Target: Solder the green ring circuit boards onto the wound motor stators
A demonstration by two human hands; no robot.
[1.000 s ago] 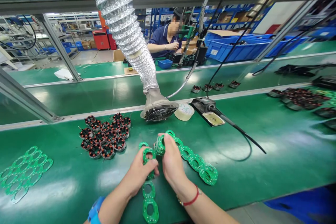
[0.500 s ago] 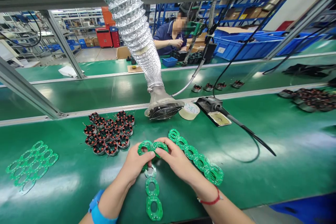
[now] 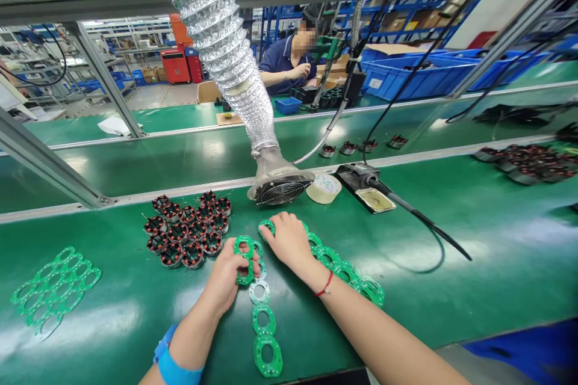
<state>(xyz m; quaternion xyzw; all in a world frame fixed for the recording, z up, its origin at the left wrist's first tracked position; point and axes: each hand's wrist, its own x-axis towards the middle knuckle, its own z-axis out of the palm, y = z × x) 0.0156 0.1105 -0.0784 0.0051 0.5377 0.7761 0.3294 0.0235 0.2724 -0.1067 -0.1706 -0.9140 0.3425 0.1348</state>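
My left hand (image 3: pixel 231 274) is closed on the top ring of a strip of green ring-shaped circuit boards (image 3: pixel 263 322) that runs toward me on the green bench. My right hand (image 3: pixel 285 239) lies palm down with fingers curled over the near end of a row of loose green ring boards (image 3: pixel 356 280) that trails away to the right. A cluster of several copper-wound motor stators (image 3: pixel 189 230) sits just left of my hands.
A silver exhaust duct with a fan mouth (image 3: pixel 280 187), a tape roll (image 3: pixel 323 187) and a soldering iron stand (image 3: pixel 368 192) with its cable stand behind my hands. An emptied green board frame (image 3: pixel 54 289) lies far left. More stators (image 3: pixel 533 163) sit far right. A person (image 3: pixel 289 60) works across the belts.
My right hand has moved from the left hand's ring up and right, down onto the end of the row of loose boards. The left hand keeps its hold on the strip.
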